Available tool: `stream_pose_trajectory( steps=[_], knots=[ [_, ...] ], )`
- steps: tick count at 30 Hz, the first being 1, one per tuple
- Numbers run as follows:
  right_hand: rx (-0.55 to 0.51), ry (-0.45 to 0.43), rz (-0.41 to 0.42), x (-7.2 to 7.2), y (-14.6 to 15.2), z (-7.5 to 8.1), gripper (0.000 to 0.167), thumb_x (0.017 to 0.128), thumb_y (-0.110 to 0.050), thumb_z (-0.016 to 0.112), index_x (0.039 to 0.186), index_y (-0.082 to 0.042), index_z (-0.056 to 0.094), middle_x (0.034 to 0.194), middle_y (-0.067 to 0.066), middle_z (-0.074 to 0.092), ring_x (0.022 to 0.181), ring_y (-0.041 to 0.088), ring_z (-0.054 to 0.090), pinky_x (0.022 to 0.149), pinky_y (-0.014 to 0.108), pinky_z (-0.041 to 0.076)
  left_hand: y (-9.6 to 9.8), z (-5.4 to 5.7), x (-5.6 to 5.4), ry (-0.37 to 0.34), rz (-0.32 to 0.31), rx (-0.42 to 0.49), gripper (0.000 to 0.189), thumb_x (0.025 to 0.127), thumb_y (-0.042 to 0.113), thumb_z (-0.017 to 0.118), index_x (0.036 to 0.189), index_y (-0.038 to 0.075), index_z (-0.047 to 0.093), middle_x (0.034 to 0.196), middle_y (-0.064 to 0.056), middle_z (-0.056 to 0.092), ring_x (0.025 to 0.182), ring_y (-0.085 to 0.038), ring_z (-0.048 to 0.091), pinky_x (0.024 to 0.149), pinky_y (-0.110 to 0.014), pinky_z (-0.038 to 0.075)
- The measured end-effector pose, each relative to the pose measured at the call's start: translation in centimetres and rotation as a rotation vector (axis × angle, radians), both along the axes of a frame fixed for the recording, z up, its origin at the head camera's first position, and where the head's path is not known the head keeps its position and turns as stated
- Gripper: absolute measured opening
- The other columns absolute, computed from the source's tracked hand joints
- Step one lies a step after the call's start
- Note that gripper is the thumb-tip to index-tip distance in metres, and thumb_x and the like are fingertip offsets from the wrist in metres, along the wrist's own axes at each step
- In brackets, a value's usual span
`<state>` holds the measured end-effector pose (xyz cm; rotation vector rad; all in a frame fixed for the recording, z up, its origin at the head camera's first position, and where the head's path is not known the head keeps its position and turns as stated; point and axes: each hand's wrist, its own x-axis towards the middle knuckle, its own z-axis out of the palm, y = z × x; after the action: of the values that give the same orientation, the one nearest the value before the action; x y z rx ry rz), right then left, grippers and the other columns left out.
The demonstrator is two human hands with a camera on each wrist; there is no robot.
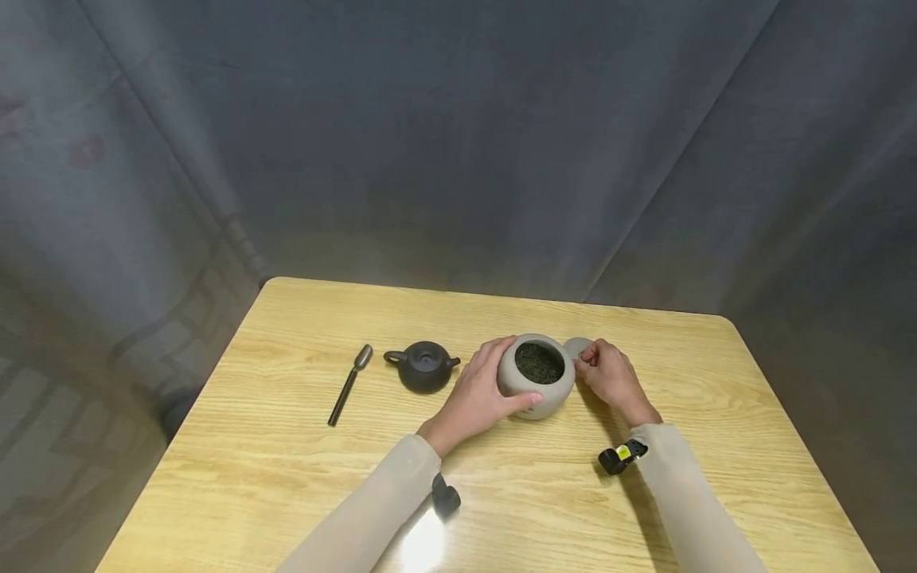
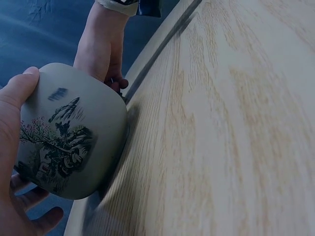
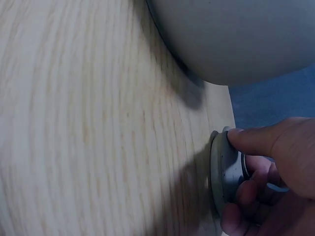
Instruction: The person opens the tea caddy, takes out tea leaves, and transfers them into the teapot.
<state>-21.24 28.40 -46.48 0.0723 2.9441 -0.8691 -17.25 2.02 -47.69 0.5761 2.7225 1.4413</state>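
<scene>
A round grey tea jar [image 1: 553, 403] with dark tea leaves [image 1: 539, 363] inside stands uncovered on the table. My left hand [image 1: 478, 391] grips it from the left, thumb on the near side and fingers round the far side. The left wrist view shows a painted landscape on the jar's wall [image 2: 74, 132]. Just right of the jar, my right hand [image 1: 609, 376] holds the grey lid [image 1: 575, 345]. In the right wrist view, thumb and fingers pinch the lid [image 3: 227, 172] close over the tabletop, beside the jar [image 3: 241, 39].
Left of the jar sits a small dark teapot [image 1: 424, 368], its spout pointing toward the left hand. Farther left lies a tea scoop [image 1: 349, 387] with a dark handle. Grey curtains [image 1: 458, 159] hang behind the wooden table [image 1: 279, 477] and at its sides.
</scene>
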Motion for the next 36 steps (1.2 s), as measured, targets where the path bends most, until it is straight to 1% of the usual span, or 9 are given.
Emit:
stream_pose_trajectory(
  steps=[4,10,16,19,24,27,30,32,36],
  knots=[
    [-0.002,-0.004,0.009,-0.1,0.2,0.2,0.016,0.102,-0.012,0.068,0.103,0.001,0.059,0.089,0.012,0.059,0.079,0.024,0.055,0.068,0.031,0.042,0.1,0.0,0.0,0.002,-0.003,-0.004,0.105,0.084,0.069,0.081,0.167,0.024,0.034,0.168,0.005,0.041,0.155,-0.020,0.043,0.123,-0.053,0.043],
    [-0.002,-0.001,0.025,-0.2,0.5,0.6,0.016,0.102,-0.014,0.067,0.097,-0.001,0.060,0.085,0.010,0.061,0.077,0.023,0.054,0.067,0.030,0.042,0.1,0.2,0.1,-0.005,-0.010,0.001,0.104,0.085,0.068,0.081,0.167,0.026,0.033,0.168,0.005,0.041,0.155,-0.020,0.043,0.123,-0.053,0.043],
    [0.018,0.048,0.000,-0.3,1.1,0.8,0.015,0.101,-0.015,0.060,0.095,-0.002,0.060,0.080,0.010,0.063,0.069,0.020,0.058,0.061,0.029,0.044,0.1,0.3,0.1,-0.011,-0.016,0.010,0.104,0.085,0.068,0.081,0.167,0.026,0.033,0.168,0.005,0.040,0.155,-0.019,0.042,0.123,-0.051,0.043],
    [0.023,0.073,0.006,-0.3,1.3,0.8,0.015,0.101,-0.017,0.059,0.095,-0.003,0.060,0.077,0.009,0.062,0.065,0.018,0.058,0.058,0.028,0.044,0.1,0.3,0.1,-0.014,-0.014,0.011,0.104,0.085,0.067,0.081,0.167,0.026,0.033,0.168,0.005,0.040,0.155,-0.018,0.042,0.123,-0.050,0.043],
    [-0.040,0.078,0.059,-0.4,1.7,0.8,0.018,0.108,-0.017,0.059,0.098,-0.003,0.060,0.077,0.006,0.056,0.068,0.017,0.050,0.058,0.027,0.041,0.1,0.5,0.1,-0.015,-0.008,0.003,0.103,0.086,0.065,0.082,0.167,0.026,0.033,0.168,0.006,0.040,0.157,-0.018,0.041,0.124,-0.051,0.042],
    [-0.075,0.068,0.077,-0.4,2.0,0.9,0.021,0.111,-0.018,0.057,0.100,-0.002,0.062,0.079,0.006,0.056,0.069,0.017,0.049,0.060,0.027,0.040,0.1,0.5,0.2,-0.009,-0.010,0.001,0.103,0.086,0.065,0.082,0.167,0.026,0.033,0.168,0.006,0.040,0.156,-0.018,0.041,0.123,-0.051,0.043],
    [-0.084,0.065,0.058,-0.4,2.1,1.2,0.026,0.113,-0.021,0.053,0.098,-0.001,0.061,0.079,0.007,0.057,0.068,0.018,0.051,0.059,0.028,0.042,0.1,0.4,0.2,-0.009,-0.010,-0.001,0.102,0.085,0.066,0.081,0.167,0.029,0.033,0.168,0.007,0.040,0.156,-0.018,0.042,0.123,-0.051,0.043],
    [-0.097,0.061,0.028,-0.3,2.1,1.6,0.028,0.113,-0.023,0.051,0.097,-0.001,0.059,0.079,0.007,0.056,0.067,0.018,0.052,0.057,0.029,0.043,0.0,0.4,0.2,-0.008,-0.009,-0.007,0.102,0.085,0.068,0.081,0.167,0.031,0.032,0.168,0.007,0.039,0.156,-0.018,0.041,0.123,-0.051,0.043],
    [-0.099,0.090,-0.034,0.0,1.9,2.8,0.026,0.110,-0.024,0.051,0.093,-0.004,0.054,0.078,0.004,0.052,0.068,0.019,0.051,0.060,0.029,0.042,0.0,0.3,0.2,-0.006,0.001,-0.009,0.102,0.085,0.069,0.081,0.167,0.033,0.031,0.168,0.008,0.040,0.156,-0.017,0.042,0.123,-0.051,0.043]
  ],
)
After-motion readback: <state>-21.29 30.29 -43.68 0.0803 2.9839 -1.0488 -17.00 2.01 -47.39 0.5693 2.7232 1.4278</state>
